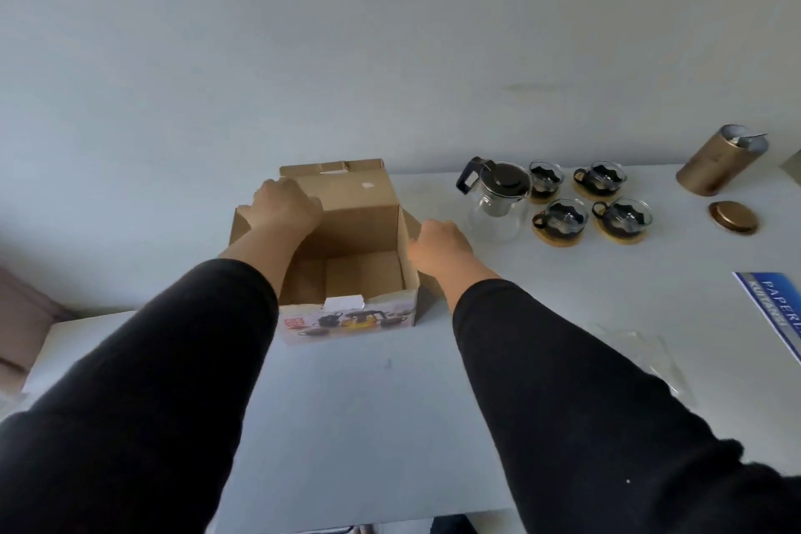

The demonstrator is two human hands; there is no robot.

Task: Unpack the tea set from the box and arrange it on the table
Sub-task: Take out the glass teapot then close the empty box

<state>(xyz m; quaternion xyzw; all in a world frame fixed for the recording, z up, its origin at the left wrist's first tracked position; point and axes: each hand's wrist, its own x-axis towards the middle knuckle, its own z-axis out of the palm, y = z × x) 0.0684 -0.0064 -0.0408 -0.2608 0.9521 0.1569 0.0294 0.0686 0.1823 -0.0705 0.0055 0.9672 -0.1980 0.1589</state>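
At nine o'clock from the tea set, the brown cardboard box [346,247] with the printed front stands open on the white table [368,403] and looks empty inside, the left hand [284,204] gripping its far-left flap and the right hand [440,245] curled at the right flap, though whether it pinches it I cannot tell. The unpacking seems done, so folding the flaps calmly and lifting the box away from the glassware would finish it well. At three o'clock stand the clear glass teapot [496,199] with black lid and four glass cups [591,202] on cork coasters, then an open gold tin canister [717,160], contents hidden.
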